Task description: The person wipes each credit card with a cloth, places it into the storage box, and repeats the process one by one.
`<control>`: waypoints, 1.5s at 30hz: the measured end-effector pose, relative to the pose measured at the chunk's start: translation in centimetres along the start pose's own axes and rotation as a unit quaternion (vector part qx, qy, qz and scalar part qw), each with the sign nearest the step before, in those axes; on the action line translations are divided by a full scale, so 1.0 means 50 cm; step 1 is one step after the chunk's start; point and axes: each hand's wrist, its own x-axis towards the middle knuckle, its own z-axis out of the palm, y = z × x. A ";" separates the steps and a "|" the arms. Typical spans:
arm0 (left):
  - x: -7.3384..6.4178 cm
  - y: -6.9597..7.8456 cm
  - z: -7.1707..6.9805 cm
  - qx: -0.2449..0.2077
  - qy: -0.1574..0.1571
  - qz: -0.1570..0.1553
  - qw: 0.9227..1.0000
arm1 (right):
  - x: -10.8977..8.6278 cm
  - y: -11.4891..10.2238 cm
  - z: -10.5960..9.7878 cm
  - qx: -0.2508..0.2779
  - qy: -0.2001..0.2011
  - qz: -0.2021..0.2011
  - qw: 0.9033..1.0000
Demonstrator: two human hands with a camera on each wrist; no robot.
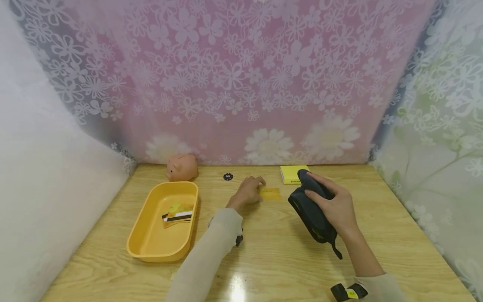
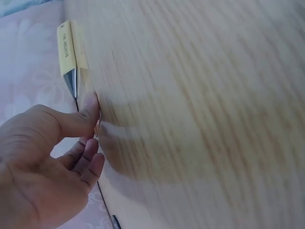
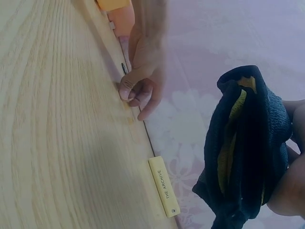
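At the middle of the table my left hand [image 1: 248, 191] pinches the left edge of a thin, see-through yellow card [image 1: 271, 193], which lies low over the wood. From the left wrist view, the thumb and fingertips of that hand [image 2: 43, 148] meet at the card's thin edge [image 2: 98, 125]. My right hand [image 1: 337, 205] grips a dark fabric pouch [image 1: 315, 209] above the table's right side. The mouth of the pouch [image 3: 276, 129] gapes, and yellow lining shows inside it in the right wrist view.
On the left stands a yellow tray [image 1: 160, 251] with several cards [image 1: 179, 216] in it. Behind it sits a pink piggy bank [image 1: 183, 167]. A black round chip [image 1: 228, 177] and a yellow box-like item marked ARCHIVE [image 1: 292, 174] lie near the floral backdrop [image 1: 245, 84].
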 end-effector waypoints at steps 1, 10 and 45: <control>-0.001 -0.002 0.002 -0.007 -0.002 -0.010 1.000 | 0.000 0.002 0.000 0.000 -0.001 0.001 1.000; -0.008 -0.026 0.012 -0.036 0.010 -0.006 0.999 | 0.001 0.006 0.001 0.002 0.000 -0.006 1.000; -0.138 0.028 -0.028 -0.414 0.131 0.078 0.898 | -0.012 -0.032 0.041 0.042 -0.025 -0.039 0.998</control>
